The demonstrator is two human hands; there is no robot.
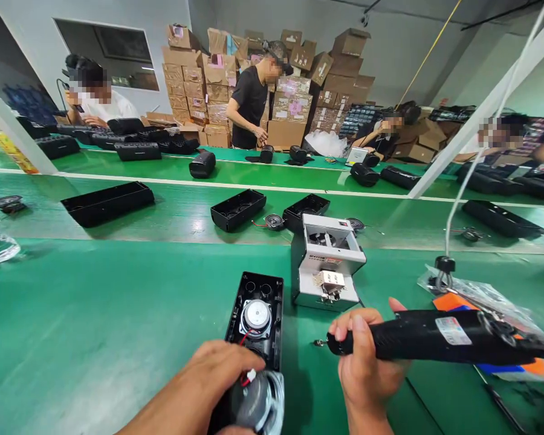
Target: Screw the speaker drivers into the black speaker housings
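Observation:
My left hand [217, 374] is closed around a loose round speaker [258, 405] with a red wire and white plug, over the near end of a black speaker housing [276, 326]. Inside the housing's far half sits another speaker [257, 315], its silver back facing up. My right hand [372, 368] grips a black electric screwdriver [426, 336], held sideways with its bit pointing left, to the right of the housing and above the green table.
Behind the housing stands a grey screw feeder [329, 266]. A cable hangs at the right above a plastic bag [494, 302]. Farther back, a green belt [185, 211] carries black housings [238, 210] and speakers. Several people work beyond it, before stacked cartons [292, 106].

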